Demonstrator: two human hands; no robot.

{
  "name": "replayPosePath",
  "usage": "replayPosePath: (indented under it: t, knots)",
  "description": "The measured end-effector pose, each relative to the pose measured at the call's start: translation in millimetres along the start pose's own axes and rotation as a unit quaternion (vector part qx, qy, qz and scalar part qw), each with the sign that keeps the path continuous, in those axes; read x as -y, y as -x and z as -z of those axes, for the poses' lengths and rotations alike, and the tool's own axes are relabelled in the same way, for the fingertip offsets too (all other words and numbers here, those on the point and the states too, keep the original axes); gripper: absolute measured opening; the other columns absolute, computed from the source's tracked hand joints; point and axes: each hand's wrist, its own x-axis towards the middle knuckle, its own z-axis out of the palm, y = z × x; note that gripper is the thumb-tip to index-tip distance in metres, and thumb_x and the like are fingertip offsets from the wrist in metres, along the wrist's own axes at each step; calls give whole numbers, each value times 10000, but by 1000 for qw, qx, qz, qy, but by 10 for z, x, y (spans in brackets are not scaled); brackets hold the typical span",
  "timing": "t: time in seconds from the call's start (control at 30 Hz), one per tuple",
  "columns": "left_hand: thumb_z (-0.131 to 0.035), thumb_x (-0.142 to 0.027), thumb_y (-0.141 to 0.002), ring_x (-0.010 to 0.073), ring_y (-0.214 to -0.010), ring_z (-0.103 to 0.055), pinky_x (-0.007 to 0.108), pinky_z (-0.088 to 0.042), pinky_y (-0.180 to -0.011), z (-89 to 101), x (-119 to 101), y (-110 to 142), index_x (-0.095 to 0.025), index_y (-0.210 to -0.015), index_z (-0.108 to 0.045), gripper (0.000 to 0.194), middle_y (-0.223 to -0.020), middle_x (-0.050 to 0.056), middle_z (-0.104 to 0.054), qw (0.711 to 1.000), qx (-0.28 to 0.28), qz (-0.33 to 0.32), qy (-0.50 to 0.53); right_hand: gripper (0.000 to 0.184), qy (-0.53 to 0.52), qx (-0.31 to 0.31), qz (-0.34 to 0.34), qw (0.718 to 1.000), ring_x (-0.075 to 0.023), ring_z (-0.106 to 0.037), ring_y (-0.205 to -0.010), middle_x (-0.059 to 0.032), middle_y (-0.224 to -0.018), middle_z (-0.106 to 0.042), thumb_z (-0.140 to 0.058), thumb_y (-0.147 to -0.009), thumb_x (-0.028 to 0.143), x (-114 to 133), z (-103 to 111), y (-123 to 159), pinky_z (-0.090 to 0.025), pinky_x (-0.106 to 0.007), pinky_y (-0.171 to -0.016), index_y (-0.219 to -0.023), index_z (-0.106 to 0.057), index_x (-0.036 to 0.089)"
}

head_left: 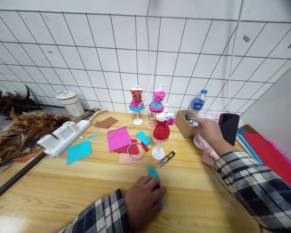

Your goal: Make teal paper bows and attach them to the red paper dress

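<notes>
Near the front of the wooden table, my left hand [142, 202] has its fingers curled over a teal fabric strip [153, 171], part of which is hidden beneath them. My right hand [210, 127] reaches over the edge of a small cardboard box [186, 126] with mixed small items inside. Its fingers are drawn together at the box; what they hold is too small to make out. Grey thread snips [167, 158] lie between the hands. Behind them stands a mini dress form [161, 132] in a red ruffled dress.
Two more dressed forms, one red and pink [136, 100] and one magenta [158, 98], stand by the wall. Magenta fabric [118, 138], teal fabric [79, 152], a metal ring [135, 158] and a white power strip [68, 137] lie leftward. A phone [229, 127] and water bottle [198, 103] stand right.
</notes>
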Motion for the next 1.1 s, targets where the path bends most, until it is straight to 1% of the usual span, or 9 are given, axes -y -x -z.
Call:
replayPosePath:
  t: [0.1,0.17,0.3,0.43,0.6,0.7,0.83,0.97,1.1]
  knots:
    - [-651,-327,-817,274,-1103,-492,446,-432,-947,-25,11,4,-317,-1289,-486,500,-1203,47,-565,1000,-6,-3,-1,331,-75,14,122,990,-242,-614,-971,-83,-1069,-708,-471,-868,170,162,-61,158,-441,-348,-851,-1113,-691,196]
    - [-651,-323,-817,272,-1103,-492,451,-432,-949,-39,14,6,-320,-1291,-483,503,-1207,44,-564,1000,-7,-3,0,271,-138,102,193,966,-223,-633,-899,-73,-955,-730,-508,-871,223,303,-142,302,-458,-321,-813,-1042,-717,200]
    - [-663,-322,-805,276,-1099,-496,458,-436,-942,-26,5,10,-320,-1283,-492,507,-1201,42,-568,1000,-2,3,3,283,-202,221,174,938,-186,-658,-893,-40,-1009,-729,-528,-861,201,502,-345,520,-463,-259,-775,-1084,-699,230]
    - [-666,-335,-797,283,-1107,-495,457,-436,-946,25,-7,11,-317,-1288,-494,520,-1210,52,-563,1000,8,-4,10,248,-173,220,140,950,-172,-649,-915,-23,-1034,-708,-535,-858,186,587,-441,594,-441,-233,-762,-1028,-703,250]
    - [-658,-362,-808,282,-1102,-502,467,-434,-943,22,-3,5,-311,-1279,-500,499,-1211,56,-567,1000,13,-11,9,198,-118,215,140,959,-169,-647,-813,-15,-885,-713,-512,-869,181,630,-341,614,-394,-229,-641,-854,-701,241]
    - [-670,-403,-797,275,-1093,-512,467,-436,-938,-10,-5,5,-323,-1285,-489,527,-1215,49,-571,1000,8,-24,16,246,-102,162,105,976,-198,-650,-842,-33,-957,-723,-472,-896,204,521,-190,462,-399,-256,-655,-984,-697,247]
    - [-691,-393,-779,276,-1104,-519,461,-433,-948,-22,-12,13,-326,-1291,-485,556,-1243,53,-569,999,2,-34,29,365,-28,-31,-2,999,-243,-620,-963,-69,-1115,-694,-401,-924,191,256,-26,46,-419,-306,-723,-1196,-640,239]
    - [-635,-333,-829,257,-1122,-526,426,-427,-980,-17,6,17,-304,-1280,-507,470,-1258,57,-567,998,-8,-35,50,391,11,-25,22,999,-261,-569,-1032,-76,-1175,-674,-453,-859,101,77,-21,-205,-410,-336,-782,-1166,-669,213]
    - [-604,-294,-846,245,-1127,-531,406,-428,-991,-6,31,21,-284,-1264,-524,426,-1265,59,-565,997,-21,-32,61,276,12,-69,-40,997,-276,-565,-919,-92,-1016,-710,-486,-901,268,119,-50,-74,-394,-379,-765,-1027,-728,230]
